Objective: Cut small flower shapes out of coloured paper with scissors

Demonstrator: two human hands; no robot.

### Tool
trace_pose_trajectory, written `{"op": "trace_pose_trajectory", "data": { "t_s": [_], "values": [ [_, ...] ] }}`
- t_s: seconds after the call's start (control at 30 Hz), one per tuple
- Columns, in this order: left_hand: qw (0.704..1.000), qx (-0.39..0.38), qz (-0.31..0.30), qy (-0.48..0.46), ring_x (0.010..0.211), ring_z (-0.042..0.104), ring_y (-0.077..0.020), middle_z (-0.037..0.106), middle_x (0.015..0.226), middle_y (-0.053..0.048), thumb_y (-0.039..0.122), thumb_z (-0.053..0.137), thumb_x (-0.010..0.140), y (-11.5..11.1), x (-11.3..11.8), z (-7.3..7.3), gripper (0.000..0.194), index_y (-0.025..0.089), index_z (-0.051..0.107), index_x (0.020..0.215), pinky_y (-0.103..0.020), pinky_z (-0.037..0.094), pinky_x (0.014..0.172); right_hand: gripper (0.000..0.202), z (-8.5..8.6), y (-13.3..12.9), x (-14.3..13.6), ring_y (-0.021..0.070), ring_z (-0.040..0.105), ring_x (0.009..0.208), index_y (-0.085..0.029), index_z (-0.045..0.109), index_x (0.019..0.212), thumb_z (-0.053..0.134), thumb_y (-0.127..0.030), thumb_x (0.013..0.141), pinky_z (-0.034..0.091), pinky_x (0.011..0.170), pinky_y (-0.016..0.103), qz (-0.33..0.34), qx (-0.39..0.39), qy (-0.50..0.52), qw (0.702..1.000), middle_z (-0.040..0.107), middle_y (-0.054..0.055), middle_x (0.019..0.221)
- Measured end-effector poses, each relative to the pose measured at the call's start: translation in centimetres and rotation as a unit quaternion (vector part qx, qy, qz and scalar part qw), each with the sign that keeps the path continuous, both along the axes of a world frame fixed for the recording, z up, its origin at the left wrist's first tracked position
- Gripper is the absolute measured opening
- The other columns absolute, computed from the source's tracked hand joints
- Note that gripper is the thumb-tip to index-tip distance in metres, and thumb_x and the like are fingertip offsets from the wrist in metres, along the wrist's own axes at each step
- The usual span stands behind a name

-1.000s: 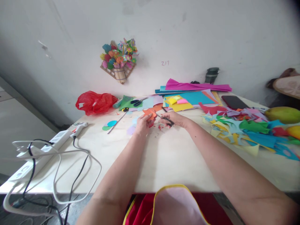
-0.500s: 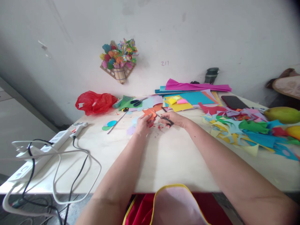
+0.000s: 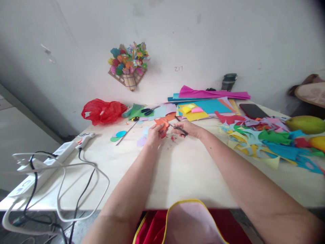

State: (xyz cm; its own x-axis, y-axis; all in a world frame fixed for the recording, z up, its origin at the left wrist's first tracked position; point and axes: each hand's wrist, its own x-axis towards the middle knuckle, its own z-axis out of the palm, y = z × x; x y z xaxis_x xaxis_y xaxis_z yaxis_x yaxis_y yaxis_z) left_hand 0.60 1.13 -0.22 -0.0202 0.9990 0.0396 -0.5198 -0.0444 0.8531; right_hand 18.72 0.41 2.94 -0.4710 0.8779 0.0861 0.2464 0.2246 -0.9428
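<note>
Near the middle of the table, my left hand (image 3: 154, 135) pinches an orange paper piece (image 3: 161, 123). Close by on its right, my right hand (image 3: 187, 129) is closed on black-handled scissors (image 3: 181, 130), whose blades reach left to the orange paper. Small red scraps (image 3: 173, 138) lie on the table (image 3: 188, 176) below the scissors. Beside my left hand rests a light purple paper piece (image 3: 141, 141). A blue paper circle (image 3: 121, 134) and a green one lie further left.
A second pair of scissors (image 3: 147, 111) lies on green paper behind. Paper sheets (image 3: 218, 106) are stacked at the back, with coloured scraps (image 3: 274, 137) and a phone (image 3: 254, 111) to the right. A red bag (image 3: 103, 112), power strip (image 3: 43, 169) and cables occupy the left.
The scissors and the fingers of my right hand have shifted very slightly. My left hand keeps its hold on the orange paper in nearly the same place.
</note>
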Motion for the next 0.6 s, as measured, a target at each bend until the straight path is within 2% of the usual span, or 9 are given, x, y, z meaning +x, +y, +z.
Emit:
{"op": "trace_pose_trajectory", "data": {
  "t_s": [0.33,0.6],
  "values": [
    [1.0,-0.007,0.013,-0.009,0.067,0.07,-0.0149,0.071,0.073,-0.004,0.017,0.078,0.061,-0.25,0.19,0.43,0.021,0.014,0.066,0.077,-0.027,0.055,0.069,0.033,0.05,0.09,-0.1,0.0051,0.042,0.038,-0.014,0.062,0.072,0.085,-0.036,0.063,0.035,0.038,0.018,-0.018,-0.013,-0.009,1.0,0.051,-0.006,0.048],
    [1.0,-0.01,0.017,-0.016,0.065,0.069,-0.0151,0.071,0.069,-0.005,0.016,0.078,0.059,-0.43,0.27,0.65,0.019,0.014,0.066,0.073,-0.026,0.055,0.067,0.034,-0.51,0.68,0.1,0.0056,0.044,0.038,-0.013,0.064,0.073,0.085,-0.037,0.061,0.036,0.038,0.019,0.0,-0.006,0.012,1.0,0.053,-0.006,0.047]
  ]
}}
